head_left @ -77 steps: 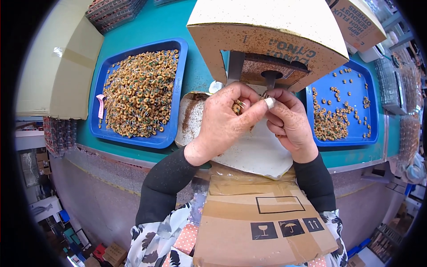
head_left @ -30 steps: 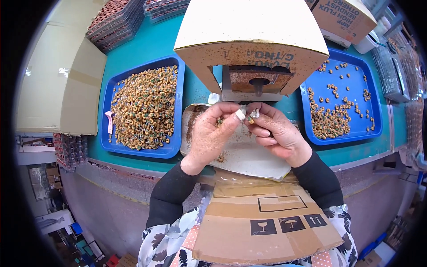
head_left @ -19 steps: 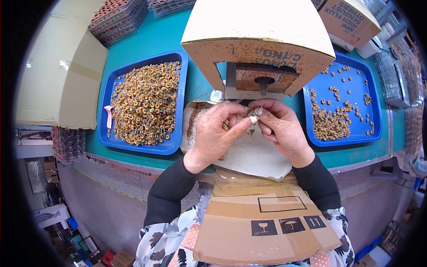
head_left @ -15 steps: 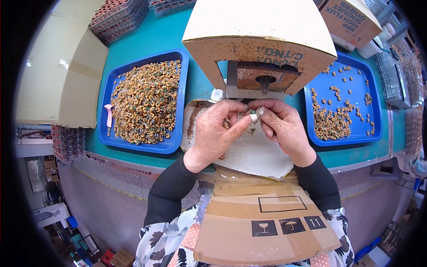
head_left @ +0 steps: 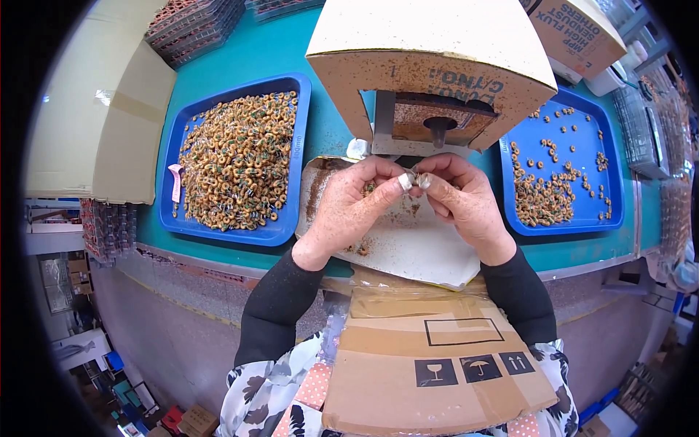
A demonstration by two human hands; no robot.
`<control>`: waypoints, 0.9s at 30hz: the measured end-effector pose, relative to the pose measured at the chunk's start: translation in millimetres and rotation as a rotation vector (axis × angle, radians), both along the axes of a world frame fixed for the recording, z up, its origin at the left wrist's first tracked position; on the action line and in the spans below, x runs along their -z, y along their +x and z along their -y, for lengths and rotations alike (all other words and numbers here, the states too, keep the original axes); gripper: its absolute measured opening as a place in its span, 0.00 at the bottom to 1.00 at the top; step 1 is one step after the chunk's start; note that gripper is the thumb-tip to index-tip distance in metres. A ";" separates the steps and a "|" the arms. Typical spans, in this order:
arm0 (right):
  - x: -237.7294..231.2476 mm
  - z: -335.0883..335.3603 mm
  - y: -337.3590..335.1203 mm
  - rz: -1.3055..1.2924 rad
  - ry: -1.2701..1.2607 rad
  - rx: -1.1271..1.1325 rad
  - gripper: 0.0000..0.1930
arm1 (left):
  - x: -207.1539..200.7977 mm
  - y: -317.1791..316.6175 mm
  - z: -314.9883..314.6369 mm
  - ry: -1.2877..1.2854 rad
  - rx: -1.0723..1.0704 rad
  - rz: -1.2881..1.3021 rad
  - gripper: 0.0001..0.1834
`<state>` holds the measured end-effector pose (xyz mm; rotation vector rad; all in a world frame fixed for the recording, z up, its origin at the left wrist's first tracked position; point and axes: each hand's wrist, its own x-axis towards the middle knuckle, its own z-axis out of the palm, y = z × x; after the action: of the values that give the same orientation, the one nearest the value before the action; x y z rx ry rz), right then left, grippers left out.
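My left hand (head_left: 349, 207) is curled closed, with small tan and green ring-shaped coils (head_left: 369, 189) partly visible inside its fingers. Its taped thumb and index finger meet the fingertips of my right hand (head_left: 466, 205) below the spout. A pinch closes my right hand's thumb, also wrapped in white, and index finger; the small piece between the fingertips is mostly hidden. Beneath both hands lies a white sheet (head_left: 429, 251) strewn with brown crumbs. Just beyond them, a dark nozzle (head_left: 438, 131) points down from the opening of a cardboard-covered machine (head_left: 437, 69).
A blue tray (head_left: 301, 146) at left holds a heap of ring-shaped coils; another blue tray (head_left: 615, 175) at right holds fewer. Stacked plastic trays (head_left: 193, 29) and a carton (head_left: 575, 36) stand behind. A cardboard sheet (head_left: 437, 393) covers my lap.
My fingertips have drawn closer together, and the small piece between them shows less. Both hands stay over the white sheet, while the whole view has shifted slightly.
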<state>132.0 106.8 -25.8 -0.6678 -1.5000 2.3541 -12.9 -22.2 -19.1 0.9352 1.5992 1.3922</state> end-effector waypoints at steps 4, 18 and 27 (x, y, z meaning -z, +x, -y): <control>0.2 -3.9 0.9 -0.049 -0.074 -0.036 0.11 | 1.9 3.0 -1.0 0.059 0.008 -0.160 0.10; -8.6 -6.4 5.5 0.040 -0.206 0.007 0.07 | -10.4 14.2 -4.3 0.106 -0.006 -0.576 0.09; -12.0 -18.2 9.4 0.024 -0.251 -0.030 0.07 | -16.1 15.5 -14.4 0.294 -0.028 -0.810 0.08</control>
<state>141.4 125.1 -13.8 -0.7375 -1.2421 2.5913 2.7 -7.8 -3.0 1.8221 1.9984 1.3677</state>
